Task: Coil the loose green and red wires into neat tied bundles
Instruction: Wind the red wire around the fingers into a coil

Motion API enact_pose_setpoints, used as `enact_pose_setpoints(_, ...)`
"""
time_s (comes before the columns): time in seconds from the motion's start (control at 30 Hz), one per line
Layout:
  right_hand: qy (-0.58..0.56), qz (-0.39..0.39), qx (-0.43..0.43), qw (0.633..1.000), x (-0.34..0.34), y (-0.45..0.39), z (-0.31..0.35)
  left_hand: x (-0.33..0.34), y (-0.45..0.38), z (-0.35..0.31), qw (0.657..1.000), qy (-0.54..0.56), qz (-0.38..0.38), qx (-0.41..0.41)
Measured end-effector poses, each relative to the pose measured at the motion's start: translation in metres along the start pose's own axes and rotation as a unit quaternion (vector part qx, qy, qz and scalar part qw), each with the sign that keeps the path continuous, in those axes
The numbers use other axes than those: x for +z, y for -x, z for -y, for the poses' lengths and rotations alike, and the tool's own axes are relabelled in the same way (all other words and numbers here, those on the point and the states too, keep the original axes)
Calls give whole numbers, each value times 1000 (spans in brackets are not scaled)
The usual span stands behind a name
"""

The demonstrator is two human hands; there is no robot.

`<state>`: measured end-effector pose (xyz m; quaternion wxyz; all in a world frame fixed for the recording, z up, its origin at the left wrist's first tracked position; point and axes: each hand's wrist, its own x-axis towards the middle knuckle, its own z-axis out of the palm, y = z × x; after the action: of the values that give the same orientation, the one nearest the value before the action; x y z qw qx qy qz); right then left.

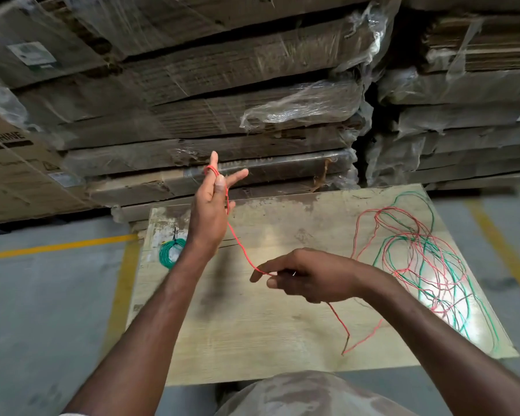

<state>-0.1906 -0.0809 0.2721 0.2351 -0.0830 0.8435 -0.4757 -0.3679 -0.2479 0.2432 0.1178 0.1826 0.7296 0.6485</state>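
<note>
Seen from above and behind the person's own arms, a pale wooden board (252, 340) lies flat on a grey concrete floor (42, 310) marked with yellow lines (57, 246). Along the far side, wrapped stacks of flattened cardboard (207, 115) rise like a wall, covered in clear plastic film. At the far left corner of the board rests a finished green coil (170, 253), a small tight ring of green wire with a dark tie at its top. Just right of it, the left hand (212, 205) is raised upright above the board, its fingers mostly straight and spread; a red wire (241, 246) is looped once round the tip of one extended finger, and the thumb lies along the fingers below that loop. From there the red wire slopes down and to the right to the right hand (300, 274), which hovers above the middle of the board, palm down, pinching the wire between thumb and curled fingers. Past this hand the wire drops to the board, bends near the near edge and runs back toward the right. On the right part of the board sprawls a loose tangle (421, 265) of red and green wires, looping over each other, with some green strands reaching the far right and near right edges. Nearest the camera, a knee in mottled fabric (306, 394) shows at the bottom.
</note>
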Motion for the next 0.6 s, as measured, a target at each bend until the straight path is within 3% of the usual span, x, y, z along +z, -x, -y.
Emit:
enact_pose_setpoints(0.1,-51,-48,-23,997,-15,13,14,-9,0,16,976,-212,46,34)
enact_pose_setpoints(0.17,-12,-110,-49,993,-39,21,20,-16,9,26,963,-246,108,17)
enact_pose_setpoints(0.37,76,-319,-47,944,-107,13,-8,-18,42,27,967,-53,243,-62)
enact_pose_setpoints(0.5,66,-374,-26,925,-118,-12,-24,-9,63,8,935,124,298,-148)
enact_pose_setpoints(0.6,32,-364,4,931,-110,-30,-44,-6,74,-9,905,206,329,-177)
